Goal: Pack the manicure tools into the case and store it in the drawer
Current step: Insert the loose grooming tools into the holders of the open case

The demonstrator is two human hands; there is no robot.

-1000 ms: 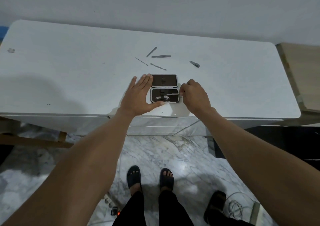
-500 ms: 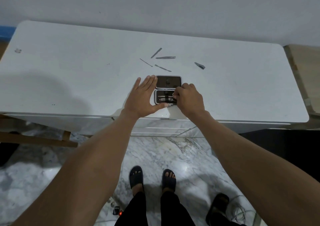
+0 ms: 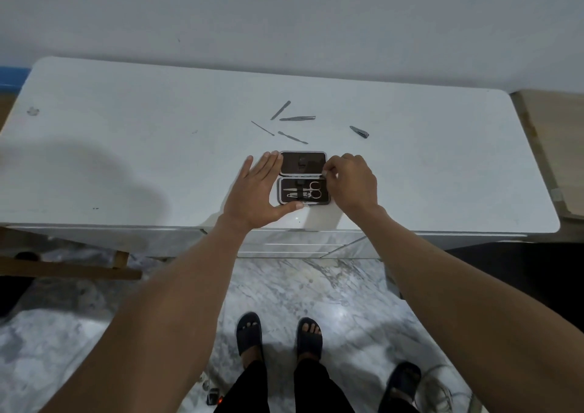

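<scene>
Lying flat w/ fingers straight, left hand (image 3: 256,193) rests on the table (image 3: 126,147) against the case's (image 3: 303,178) left edge, thumb along its front. Right hand (image 3: 349,182) has fingers curled at the case's right edge near the hinge; can't tell if they pinch anything. Case lies open by the table's front edge, scissors (image 3: 311,190) in the near half. Behind it: four thin tools (image 3: 289,123) & a nail clipper (image 3: 359,131), loose.
</scene>
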